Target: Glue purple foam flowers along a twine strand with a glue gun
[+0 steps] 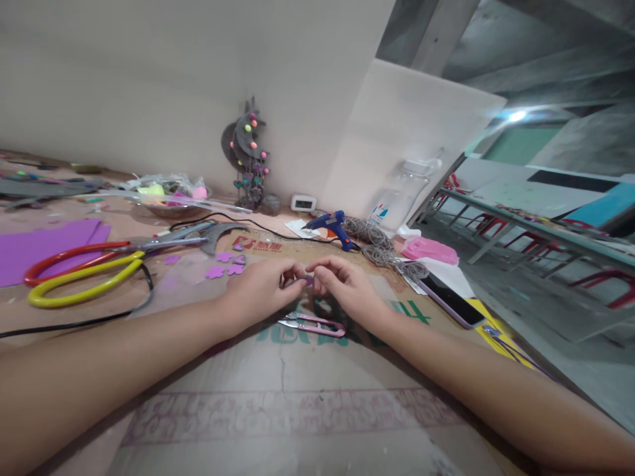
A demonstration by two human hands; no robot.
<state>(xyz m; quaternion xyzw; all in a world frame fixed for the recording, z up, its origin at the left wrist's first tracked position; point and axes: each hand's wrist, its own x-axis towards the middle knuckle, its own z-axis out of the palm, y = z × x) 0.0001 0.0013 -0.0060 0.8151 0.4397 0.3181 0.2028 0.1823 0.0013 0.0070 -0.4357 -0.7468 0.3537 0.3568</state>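
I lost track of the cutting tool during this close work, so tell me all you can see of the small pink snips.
The small pink snips have a looped pink handle and short, silvery, metal-looking blades pointing left. They lie flat on the printed board, over some green print, just nearer the wearer than the left hand and right hand. Neither hand grips them. The blades look slightly apart, but blur leaves that uncertain.

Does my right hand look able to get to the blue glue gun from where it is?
Probably yes: the glue gun sits just beyond your right hand, with nothing visible standing between them, though its fingers are busy at a small purple piece.
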